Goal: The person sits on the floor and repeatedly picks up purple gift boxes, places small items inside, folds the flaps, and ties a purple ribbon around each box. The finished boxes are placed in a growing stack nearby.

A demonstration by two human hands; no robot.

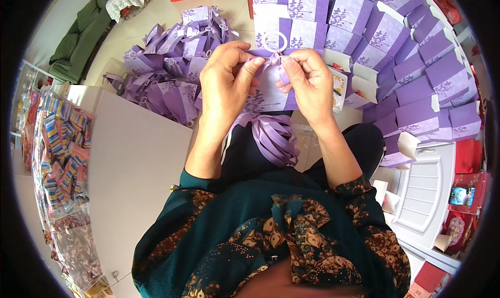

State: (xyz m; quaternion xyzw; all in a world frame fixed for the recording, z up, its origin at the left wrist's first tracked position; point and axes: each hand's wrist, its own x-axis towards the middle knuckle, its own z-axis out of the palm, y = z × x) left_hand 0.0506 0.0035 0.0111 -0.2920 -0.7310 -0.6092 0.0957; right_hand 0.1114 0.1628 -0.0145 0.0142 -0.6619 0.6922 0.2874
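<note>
Both hands are at the top of a purple paper gift bag [269, 87] that bears printed characters. Between them is a knotted lilac ribbon [275, 59], with a white beaded ring [275, 42] standing just above the knot. My left hand [230, 77] pinches the ribbon's left side between thumb and forefinger. On the other side, my right hand [310, 83] grips the ribbon with its thumb on top, and a short tail hangs below. A bundle of loose lilac ribbons [275, 138] lies on my lap under the bag.
Tied purple bags [172, 67] are heaped on the floor at left. Rows of open purple bags [414, 63] fill the right. A pale cabinet top [140, 173] is beside my left arm, with clear containers of wrapped packets [64, 157] beyond. A green sofa [80, 40] stands far left.
</note>
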